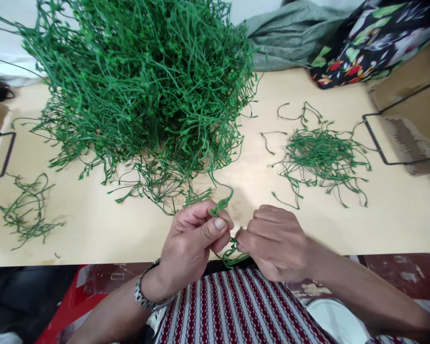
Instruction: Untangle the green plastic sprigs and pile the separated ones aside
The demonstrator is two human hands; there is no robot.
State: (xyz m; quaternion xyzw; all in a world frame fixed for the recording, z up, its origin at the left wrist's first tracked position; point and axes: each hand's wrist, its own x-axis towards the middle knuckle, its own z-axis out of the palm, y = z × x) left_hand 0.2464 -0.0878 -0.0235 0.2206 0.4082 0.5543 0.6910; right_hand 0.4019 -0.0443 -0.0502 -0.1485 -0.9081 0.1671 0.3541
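My left hand [197, 239] pinches a thin green stem [222, 205], which looks like artificial plant material, between thumb and forefinger. The stem curls up toward the pile. My right hand [277, 241] is closed beside it, with a small bunch of green stems [232, 258] hanging between the two hands; its fingers hide how they grip the bunch. Just beyond my hands rises a large tangled heap of green stems [146, 86] with small forked tips.
A smaller pile of stems [320, 155] lies to the right, and a loose handful [26, 208] to the left. Black wire frames [381, 138] stand by cardboard at both table ends. A floral cloth [372, 45] and grey-green fabric [290, 36] lie at the back right.
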